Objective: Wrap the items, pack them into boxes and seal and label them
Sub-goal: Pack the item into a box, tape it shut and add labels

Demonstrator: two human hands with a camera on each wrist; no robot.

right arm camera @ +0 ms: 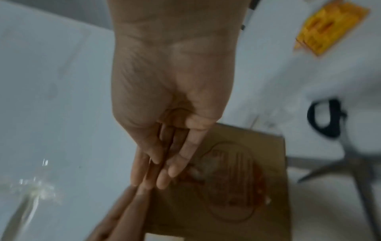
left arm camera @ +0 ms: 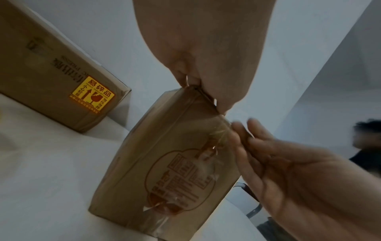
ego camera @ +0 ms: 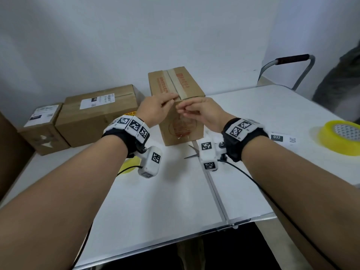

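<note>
A tall brown cardboard box [ego camera: 176, 106] stands upright in the middle of the head view, on a white table [ego camera: 155, 201]. A strip of tape [ego camera: 176, 82] runs along its top and goes down over the near edge.

The left hand [ego camera: 155, 110] lies on the top near edge of the box. Its fingers are nearly straight and press down on the tape. It does not hold anything. The right hand [ego camera: 198, 110] is just beside it at the same edge. Its fingers are mostly straight and close together, touching the front face of the box. No picture shows clearly if they pinch a bit of tape.

The job looks like rubbing the tape end flat on the front face. In the left wrist view the clear tape there looks crinkled and shiny. If the hands press too fast, air bumps and folds may stay, and the tape could peel off later.

The box is tall and thin at the bottom. A hard push on its top edge could tip it away from the person.

Open scissors [ego camera: 192, 152] lie on the table just below the right wrist. A low arm could bump the sharp blades.

A yellow tape roll [ego camera: 342, 138] sits at the right edge of the head view. Two more boxes with labels [ego camera: 97, 112] sit at the left.
</note>
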